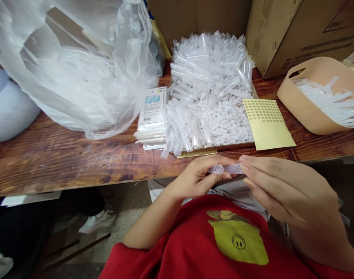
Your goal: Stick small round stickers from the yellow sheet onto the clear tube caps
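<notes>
Red shirt (177,248) fabric lies nearest. My left grip (199,173) encloses a translucent plastic tube (217,169), and my right grip (290,190) pinches the end of a second tube (232,168) beside it, both in front of the table (78,161). Beyond, a shallow tray (233,146) holds heaped clear tubes (208,71) and small white pieces (229,124), with a yellow label sheet (270,131) overlapping its right corner.

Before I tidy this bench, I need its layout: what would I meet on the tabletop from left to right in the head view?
Pale rounded object → plastic bag → packet stack → tube pile → yellow sheet → tan bin.
</notes>
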`<state>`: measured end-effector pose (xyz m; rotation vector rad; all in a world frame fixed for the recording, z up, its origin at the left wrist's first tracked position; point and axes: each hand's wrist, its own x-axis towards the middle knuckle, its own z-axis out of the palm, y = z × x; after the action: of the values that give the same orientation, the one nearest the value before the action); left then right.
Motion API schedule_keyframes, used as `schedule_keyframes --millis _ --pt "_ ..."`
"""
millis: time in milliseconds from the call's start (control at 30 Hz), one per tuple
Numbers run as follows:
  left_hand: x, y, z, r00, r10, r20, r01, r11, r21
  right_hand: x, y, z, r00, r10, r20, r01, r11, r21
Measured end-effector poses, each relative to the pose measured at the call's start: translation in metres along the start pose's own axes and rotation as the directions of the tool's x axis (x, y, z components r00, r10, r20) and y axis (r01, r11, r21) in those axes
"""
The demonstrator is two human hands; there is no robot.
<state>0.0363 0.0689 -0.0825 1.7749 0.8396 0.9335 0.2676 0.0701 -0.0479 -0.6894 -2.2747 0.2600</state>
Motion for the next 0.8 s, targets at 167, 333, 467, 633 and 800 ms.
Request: schedule_keyframes --millis 167,333,467,633,800 --pt "-0.007 -0.005 0.003 1.0 0.002 0.011 -0.001 0.999 -0.036 0.007 0.002 0.021 0.989 -0.084 -0.123 0.103 0.982 0.159" --pt "-0.027 -0.011 0.006 0.985 -0.029 -0.171 0.015 0.997 -0.081 0.012 0.006 0.024 0.988 -0.005 -0.155 0.063 0.924 0.377" --pt "-0.05 -0.018 0.006 0.885 -0.114 -0.451 0.055 0.988 -0.142 0.018 0.02 0.036 0.91 0.099 -0.403 0.003 0.97 0.244" --pt "-0.061 -0.023 0.005 0.757 -0.138 -0.638 0.122 0.99 -0.07 0.033 0.036 0.087 0.899 -0.12 -0.42 0.122 0.992 -0.023" --pt "-0.053 -0.022 0.006 0.791 -0.116 -0.6 0.113 0.993 -0.043 0.038 0.038 0.122 0.956 -0.167 -0.24 0.143 0.983 -0.113"
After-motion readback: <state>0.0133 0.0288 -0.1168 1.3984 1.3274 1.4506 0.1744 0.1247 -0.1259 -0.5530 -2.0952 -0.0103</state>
